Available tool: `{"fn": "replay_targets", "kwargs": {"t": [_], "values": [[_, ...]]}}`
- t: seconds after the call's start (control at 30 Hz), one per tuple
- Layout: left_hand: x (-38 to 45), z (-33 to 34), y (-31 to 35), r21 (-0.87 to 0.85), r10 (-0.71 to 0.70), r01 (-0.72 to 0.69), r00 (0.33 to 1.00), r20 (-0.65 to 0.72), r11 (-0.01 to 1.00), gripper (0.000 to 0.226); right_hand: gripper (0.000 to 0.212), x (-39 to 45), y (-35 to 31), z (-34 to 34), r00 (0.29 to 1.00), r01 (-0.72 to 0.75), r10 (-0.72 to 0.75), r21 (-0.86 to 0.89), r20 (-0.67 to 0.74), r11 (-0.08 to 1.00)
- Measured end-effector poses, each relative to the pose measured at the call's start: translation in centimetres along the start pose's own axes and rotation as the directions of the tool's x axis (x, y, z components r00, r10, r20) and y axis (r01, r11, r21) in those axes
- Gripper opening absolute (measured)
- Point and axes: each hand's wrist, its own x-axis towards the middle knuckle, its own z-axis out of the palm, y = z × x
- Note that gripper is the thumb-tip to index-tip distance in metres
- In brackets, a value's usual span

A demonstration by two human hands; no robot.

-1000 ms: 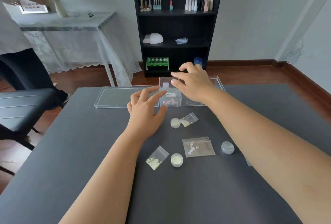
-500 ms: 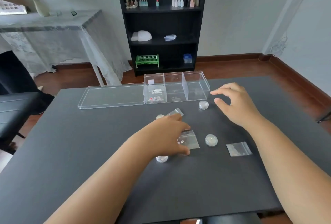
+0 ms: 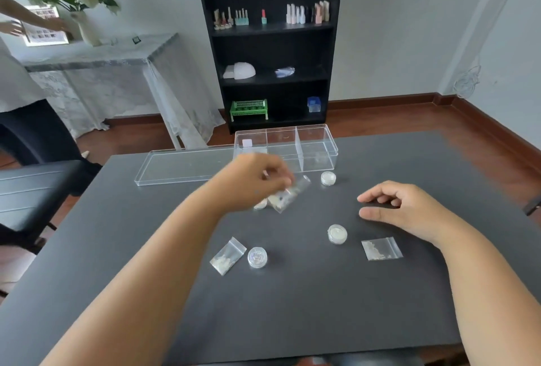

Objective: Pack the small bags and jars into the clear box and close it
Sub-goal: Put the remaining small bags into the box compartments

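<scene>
- Nearest on the dark bench: a small bag with pale bits, lying flat, and just right of it a round jar with a glittery top, almost touching.
- Further right on the bench: a second jar standing alone, and a second flat bag near the right forearm.
- Right hand low over the bench, palm down, fingers loosely curled and apart, clamped on nothing; contact with the surface not clear.
- Left hand raised above mid-bench, blurred, fingers pinched together on a clear bag with small pieces, hanging tilted below the fingertips.
- Behind that held bag, partly hidden: a third jar on the bench, with another pale bag-like scrap beside it, too blurred to tell.
- Beyond, a fourth jar standing just in front of the clear box.
- Clear box open at the far edge, split into three compartments; a small pale square in the left one, something faint in the right one, too small to make out.
- Clear lid lying flat on the bench, touching the left side of the box.
- Off the bench, at left: a black padded seat.
- Against the far wall: a black shelf unit with small bottles on top, a white domed thing in the middle, a green rack at the bottom.
- Far left: a cloth-draped side table with a vase of flowers, and another person's arm reaching over it.
</scene>
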Motion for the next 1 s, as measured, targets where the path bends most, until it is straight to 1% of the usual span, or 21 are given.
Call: {"fn": "replay_targets", "kwargs": {"t": [0.03, 0.1, 0.17, 0.2, 0.3, 0.43, 0.53, 0.6, 0.7, 0.77, 0.83, 0.9, 0.93, 1.0], "values": [[0.5, -1.3, -0.5, -0.044, -0.024, 0.020, 0.995, -0.100, 0.999, 0.013, 0.052, -0.2, 0.0, -0.1, 0.999, 0.010, -0.009, -0.007, 0.038, 1.000], [1.8, -3.7, -1.7, -0.130, -0.107, 0.071, 0.951, -0.290, 0.989, 0.026, 0.056, -0.6, 0.1, -0.4, 0.993, 0.020, -0.021, 0.005, 0.116, 1.000], [3.3, -5.2, -3.0, -0.165, -0.187, 0.131, 0.901, -0.392, 0.977, 0.035, 0.056, -1.0, 0.2, -0.6, 0.986, 0.017, -0.017, 0.000, 0.167, 1.000], [4.1, -5.5, -3.7, -0.145, -0.212, 0.165, 0.884, -0.417, 0.976, 0.036, 0.055, -1.2, 0.3, -0.7, 0.983, 0.016, -0.012, -0.020, 0.181, 1.000], [5.8, -5.5, -5.0, -0.038, -0.255, 0.266, 0.859, -0.444, 0.963, 0.033, 0.045, -2.0, 0.9, -1.0, 0.981, 0.026, -0.008, -0.094, 0.192, 0.995], [7.5, -4.0, -6.1, 0.056, -0.315, 0.383, 0.825, -0.469, 0.922, 0.033, 0.037, -2.7, 1.3, -0.9, 0.987, 0.040, -0.023, -0.107, 0.159, 0.994], [8.2, -2.7, -6.8, 0.165, -0.322, 0.425, 0.842, -0.433, 0.890, 0.030, 0.032, -2.7, 1.5, -0.7, 0.987, 0.055, -0.040, -0.090, 0.156, 0.994], [8.5, -1.9, -7.2, 0.230, -0.317, 0.425, 0.864, -0.391, 0.875, 0.025, 0.028, -2.7, 1.5, -0.7, 0.987, 0.060, -0.048, -0.073, 0.156, 0.996], [8.4, -1.2, -7.4, 0.264, -0.314, 0.418, 0.879, -0.360, 0.869, 0.017, 0.023, -2.7, 1.6, -0.6, 0.987, 0.068, -0.057, -0.067, 0.151, 0.995], [8.3, -1.1, -7.3, 0.290, -0.313, 0.422, 0.881, -0.355, 0.859, 0.016, 0.022, -2.8, 1.6, -0.6, 0.987, 0.068, -0.057, -0.070, 0.148, 0.995], [8.3, -1.4, -7.2, 0.365, -0.298, 0.421, 0.889, -0.348, 0.831, 0.018, 0.026, -2.9, 1.4, -0.7, 0.988, 0.059, -0.050, -0.058, 0.148, 0.997], [8.1, -1.8, -6.9, 0.432, -0.244, 0.398, 0.897, -0.368, 0.809, 0.024, 0.036, -3.0, 1.3, -0.8, 0.987, 0.052, -0.044, -0.045, 0.153, 0.998], [7.8, -1.9, -6.5, 0.437, -0.203, 0.378, 0.896, -0.395, 0.816, 0.025, 0.040, -3.0, 1.2, -0.8, 0.987, 0.052, -0.044, -0.053, 0.153, 0.997], [6.7, -1.7, -5.5, 0.402, -0.096, 0.298, 0.888, -0.450, 0.866, 0.022, 0.039, -3.2, 1.1, -0.7, 0.989, 0.053, -0.041, -0.079, 0.143, 0.995]]}}
